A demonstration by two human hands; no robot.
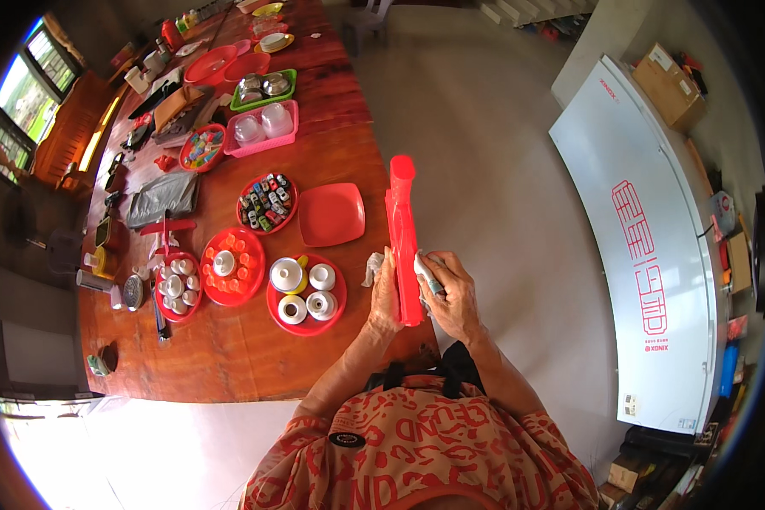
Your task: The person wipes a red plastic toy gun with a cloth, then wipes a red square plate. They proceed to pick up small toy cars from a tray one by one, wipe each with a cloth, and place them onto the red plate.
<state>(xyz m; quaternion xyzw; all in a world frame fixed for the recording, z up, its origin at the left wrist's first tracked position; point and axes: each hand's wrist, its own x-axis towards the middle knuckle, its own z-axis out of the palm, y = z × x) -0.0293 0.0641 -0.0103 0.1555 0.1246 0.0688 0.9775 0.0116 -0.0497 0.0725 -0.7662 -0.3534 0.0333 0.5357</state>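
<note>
In front of me, past the table's right edge, I hold up a long red plastic object (pixel 403 229) with a rounded knob at its far end. It is turned nearly edge-on, so its exact kind does not show. My left hand (pixel 385 299) grips its near left side, fingers closed. On the opposite side, my right hand (pixel 453 299) is closed on a pale grey-green cloth (pixel 431 276), pressed against or very near the red plastic. A crumpled white tissue (pixel 372 269) lies at the table edge beside my left hand.
On the wooden table (pixel 221 365) stand a square red plate (pixel 332 214), a plate of toy cars (pixel 266 204), and red plates with white jars (pixel 306 293), orange cups (pixel 232 265) and white bottles (pixel 177 286). Baskets (pixel 263 129) stand farther back. A white chest freezer (pixel 637 246) stands right.
</note>
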